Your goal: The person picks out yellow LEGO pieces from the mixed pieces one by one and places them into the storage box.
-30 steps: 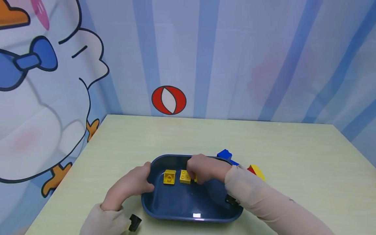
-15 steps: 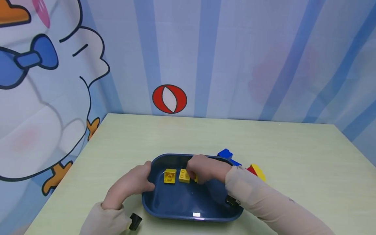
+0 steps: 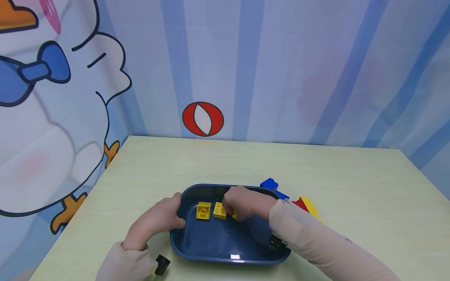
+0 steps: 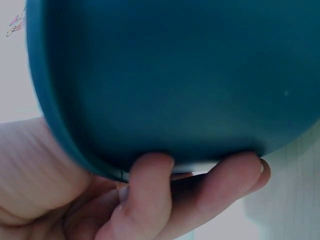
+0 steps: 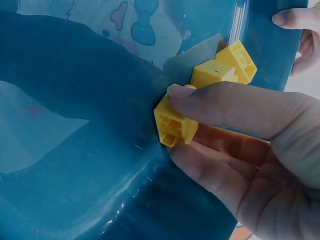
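Observation:
A dark blue tray point(image 3: 225, 244) with rounded corners stands on the table before me. My left hand point(image 3: 158, 216) grips its left rim; in the left wrist view the fingers point(image 4: 147, 195) curl round the edge. My right hand point(image 3: 246, 203) reaches inside over the far right part. Between its thumb and fingers it pinches a yellow toy brick point(image 5: 175, 120), mostly hidden by the hand in the head view. Left of that hand, two more yellow bricks lie in the tray: one stud side up point(image 3: 219, 211), the other with its hollow side showing point(image 3: 203, 210).
Behind the tray's far right corner lie blue bricks point(image 3: 269, 184) on the table point(image 3: 197, 164). A red and yellow piece point(image 3: 308, 206) sits further right, partly covered by the right sleeve point(image 3: 306, 230). A printed cloth backdrop point(image 3: 218, 70) rises at the table's back edge.
The stud-up yellow brick has shifted very slightly left, towards the other loose brick. Both hands keep nearly the same places, the left on the rim and the right pinching its brick.

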Demonstrator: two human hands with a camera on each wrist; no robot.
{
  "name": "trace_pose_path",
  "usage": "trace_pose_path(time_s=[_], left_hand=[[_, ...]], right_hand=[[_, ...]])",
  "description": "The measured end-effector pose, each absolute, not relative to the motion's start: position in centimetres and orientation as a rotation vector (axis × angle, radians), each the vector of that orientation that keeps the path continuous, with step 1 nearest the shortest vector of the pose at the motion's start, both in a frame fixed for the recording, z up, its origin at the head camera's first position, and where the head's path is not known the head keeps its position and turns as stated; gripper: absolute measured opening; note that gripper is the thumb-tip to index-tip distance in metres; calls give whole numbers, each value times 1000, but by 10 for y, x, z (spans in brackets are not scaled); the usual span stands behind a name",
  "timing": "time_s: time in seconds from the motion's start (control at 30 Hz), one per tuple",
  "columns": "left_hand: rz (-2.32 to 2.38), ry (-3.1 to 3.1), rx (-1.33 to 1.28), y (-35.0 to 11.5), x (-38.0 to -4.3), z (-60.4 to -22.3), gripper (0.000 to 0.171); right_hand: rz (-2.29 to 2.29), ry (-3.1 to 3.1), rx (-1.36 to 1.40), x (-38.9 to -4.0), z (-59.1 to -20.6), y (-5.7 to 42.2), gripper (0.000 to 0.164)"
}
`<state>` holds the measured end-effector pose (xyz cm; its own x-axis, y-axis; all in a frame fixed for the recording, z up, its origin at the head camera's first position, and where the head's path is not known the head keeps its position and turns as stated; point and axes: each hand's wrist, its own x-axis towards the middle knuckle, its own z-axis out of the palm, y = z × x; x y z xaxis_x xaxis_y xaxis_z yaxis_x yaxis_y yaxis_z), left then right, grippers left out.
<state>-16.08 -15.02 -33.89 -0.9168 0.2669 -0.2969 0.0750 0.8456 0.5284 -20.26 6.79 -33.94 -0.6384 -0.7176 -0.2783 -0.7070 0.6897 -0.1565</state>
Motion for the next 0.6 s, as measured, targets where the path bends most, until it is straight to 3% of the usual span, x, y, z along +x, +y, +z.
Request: trace_pose_path(time_s=[0.6], left_hand=[[734, 2660, 266, -150, -161, -338, 67]], right_hand=[[-67, 2584, -1093, -201, -337, 68, 18]])
